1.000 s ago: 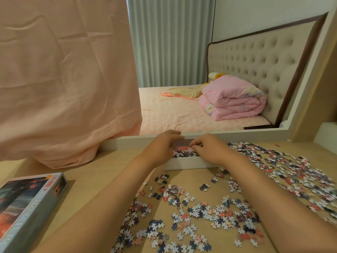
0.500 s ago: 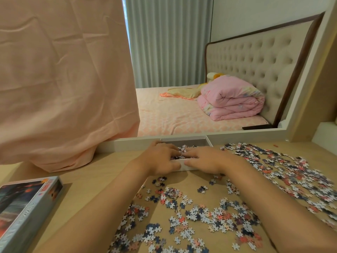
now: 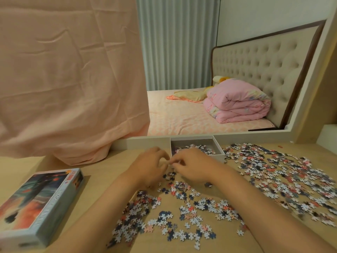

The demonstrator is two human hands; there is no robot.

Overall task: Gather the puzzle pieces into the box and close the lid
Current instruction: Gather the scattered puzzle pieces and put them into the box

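The white box bottom point(image 3: 219, 157) sits open at the back of the wooden table, with a thin layer of puzzle pieces point(image 3: 197, 148) inside. Its printed lid point(image 3: 42, 203) lies apart at the front left. Loose pieces cover the table in a wide spread on the right point(image 3: 282, 176) and a patch in front of me point(image 3: 182, 212). My left hand point(image 3: 147, 168) and my right hand point(image 3: 193, 167) hover fingertip to fingertip just in front of the box's left corner. Their fingers are loosely curled, and I see nothing in them.
A peach cloth point(image 3: 69, 79) hangs over the left back of the table and bunches on it. A white-framed mirror point(image 3: 145, 141) stands right behind the box and shows a bed. A cream wall panel point(image 3: 313, 106) bounds the right back corner.
Both hands have drawn back from over the box to the table in front of it, and the box's inside is now uncovered. The camera has tilted slightly.
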